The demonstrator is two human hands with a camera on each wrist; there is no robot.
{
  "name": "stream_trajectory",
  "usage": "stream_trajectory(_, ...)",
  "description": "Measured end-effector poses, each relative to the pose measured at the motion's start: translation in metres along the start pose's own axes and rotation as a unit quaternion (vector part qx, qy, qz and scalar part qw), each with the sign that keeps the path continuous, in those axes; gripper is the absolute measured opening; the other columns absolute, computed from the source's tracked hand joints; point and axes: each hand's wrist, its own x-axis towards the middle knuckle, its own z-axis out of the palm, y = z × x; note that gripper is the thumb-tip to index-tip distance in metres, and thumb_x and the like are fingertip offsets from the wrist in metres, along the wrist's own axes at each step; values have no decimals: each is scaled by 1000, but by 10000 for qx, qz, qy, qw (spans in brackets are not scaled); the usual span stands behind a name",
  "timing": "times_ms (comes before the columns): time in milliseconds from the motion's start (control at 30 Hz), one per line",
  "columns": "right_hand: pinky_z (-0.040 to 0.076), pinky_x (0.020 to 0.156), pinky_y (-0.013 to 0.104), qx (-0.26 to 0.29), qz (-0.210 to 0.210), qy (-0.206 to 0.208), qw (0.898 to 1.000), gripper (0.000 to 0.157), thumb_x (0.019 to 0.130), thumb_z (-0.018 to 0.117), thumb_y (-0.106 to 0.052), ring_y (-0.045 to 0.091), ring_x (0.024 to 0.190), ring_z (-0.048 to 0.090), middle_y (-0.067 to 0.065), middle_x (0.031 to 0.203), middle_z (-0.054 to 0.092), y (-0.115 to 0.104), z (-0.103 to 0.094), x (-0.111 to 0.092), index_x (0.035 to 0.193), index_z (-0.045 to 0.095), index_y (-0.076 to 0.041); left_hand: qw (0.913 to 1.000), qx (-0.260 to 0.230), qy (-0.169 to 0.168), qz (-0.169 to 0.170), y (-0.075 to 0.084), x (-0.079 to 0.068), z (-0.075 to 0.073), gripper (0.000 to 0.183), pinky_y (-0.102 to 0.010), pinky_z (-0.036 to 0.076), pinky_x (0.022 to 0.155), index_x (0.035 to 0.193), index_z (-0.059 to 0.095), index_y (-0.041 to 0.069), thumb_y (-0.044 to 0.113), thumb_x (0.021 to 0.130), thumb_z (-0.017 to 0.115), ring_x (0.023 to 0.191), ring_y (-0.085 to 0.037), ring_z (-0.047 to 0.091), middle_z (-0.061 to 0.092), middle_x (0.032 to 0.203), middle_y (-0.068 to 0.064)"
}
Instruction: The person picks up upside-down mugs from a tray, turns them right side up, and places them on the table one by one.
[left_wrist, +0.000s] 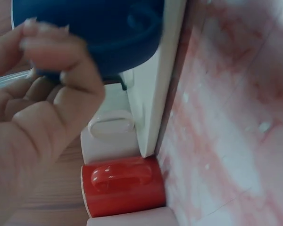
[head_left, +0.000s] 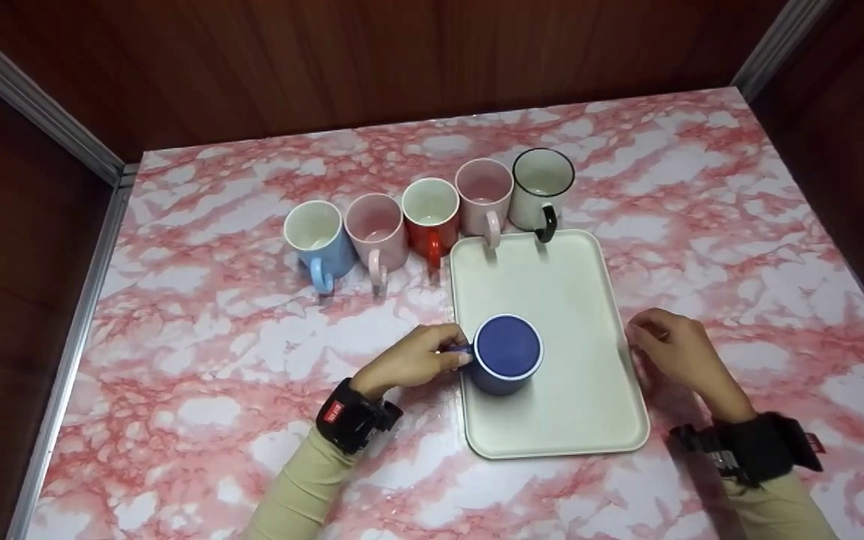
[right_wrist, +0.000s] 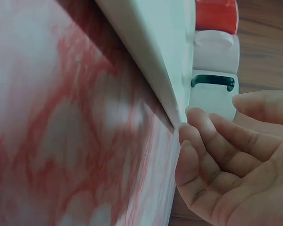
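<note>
My left hand [head_left: 415, 358] pinches the handle of a dark blue mug [head_left: 508, 346] with a white rim. The mug is over the left part of a cream rectangular tray [head_left: 552, 420]; whether its base touches the tray, I cannot tell. In the left wrist view, curled fingers [left_wrist: 80, 70] partly cover the mug [left_wrist: 118, 42]. My right hand [head_left: 676, 349] is beside the tray's right edge, its fingers loosely bent and holding nothing. From the right wrist view, the fingertips [right_wrist: 187, 160] are close to the tray's edge [right_wrist: 141, 61]; contact is unclear.
Beyond the tray stands a slanting row of upright mugs: light blue [head_left: 327, 251], pink [head_left: 387, 244], red [head_left: 432, 225], another pink [head_left: 481, 210] and white with a black handle [head_left: 533, 202]. The two rightmost handles overhang the tray's far edge. Dark wooden panels [head_left: 402, 67] surround the marbled table [head_left: 199, 337].
</note>
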Motion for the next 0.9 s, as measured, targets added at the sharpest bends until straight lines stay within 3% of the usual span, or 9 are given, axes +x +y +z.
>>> stream_trajectory(200, 42, 56, 21, 132, 69, -197, 9997, 13, 91, 55, -7, 20, 65, 58, 8, 75, 62, -3, 2, -1, 93, 63, 2, 9992, -280, 286, 31, -3, -1, 8, 8, -21, 35, 57, 84, 57, 0, 7, 88, 58, 62, -8, 43, 45, 66, 5)
stream_trajectory(433, 42, 56, 20, 158, -15, -142, 9998, 11, 89, 57, -4, 7, 64, 56, 7, 75, 63, -6, 4, -1, 91, 64, 3, 9973, -478, 548, 26, -1, -2, 14, 9, -21, 37, 60, 85, 58, -1, 7, 88, 58, 66, -8, 45, 49, 70, 5)
stream_trajectory(600, 43, 54, 20, 345, -15, -170, 9993, 10, 88, 57, -4, 7, 63, 56, 8, 74, 62, -8, 6, -2, 90, 64, 3, 9944, -647, 829, -67, 0, -1, 19, 10, -22, 40, 65, 86, 59, -1, 9, 89, 57, 71, -9, 48, 55, 76, 1)
stream_trajectory(733, 43, 54, 20, 525, -25, -263, 9983, 12, 89, 57, -5, 11, 63, 57, 8, 75, 62, -10, 8, -3, 92, 64, 4, 9873, -1104, 1096, -312, 1, -1, 24, 12, -22, 39, 63, 87, 59, -3, 9, 90, 55, 69, -8, 48, 57, 76, -5)
stream_trajectory(900, 46, 58, 20, 811, 109, -511, 9953, 16, 91, 55, -9, 15, 68, 61, 10, 78, 63, -13, 10, -5, 96, 62, 5, 9746, -1752, 1306, -485, 2, 1, 29, 17, -20, 36, 58, 88, 55, -9, 7, 92, 52, 63, -9, 46, 49, 68, 0)
